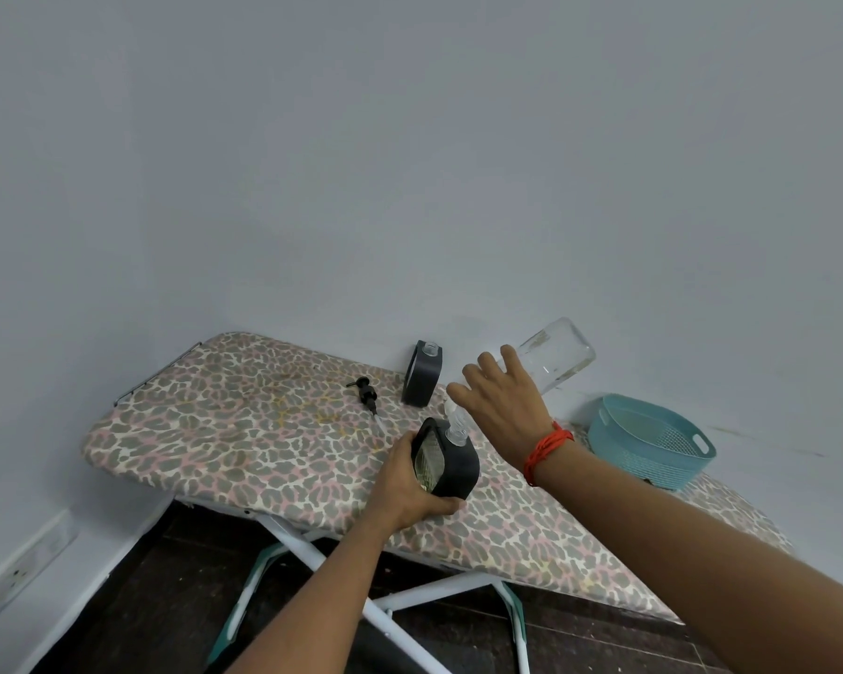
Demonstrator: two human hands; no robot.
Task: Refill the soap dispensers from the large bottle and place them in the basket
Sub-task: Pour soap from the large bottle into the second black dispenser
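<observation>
An ironing board (244, 430) with a leopard-patterned cover in grey, pink and cream is seen in the corner of a room. It stands on white metal legs (400, 600) with teal parts, above a dark tiled floor (132, 591). The walls (361, 163) are plain and pale grey, and a white socket plate (25, 566) is fixed low on the left wall.

Near the front edge of the board, a dark soap dispenser (446, 457) with a clear ribbed window is held by the left hand (410, 484), the fingers closed around its lower part. Its pump is off and its clear neck is open. Just above this neck, the large clear bottle (551, 355) is held by the right hand (502, 401), gripped around its body and tilted steeply with the mouth downwards. The bottle looks almost empty. A red thread (546, 447) is tied around the right wrist.

A second dark dispenser (422, 374) stands upright near the far edge of the board, close to the wall, also with an open neck. A black pump head (367, 394) with its tube lies on the cover to the left of it. A teal plastic basket (653, 440) with a perforated wall is placed at the right end of the board, apart from both dispensers.
</observation>
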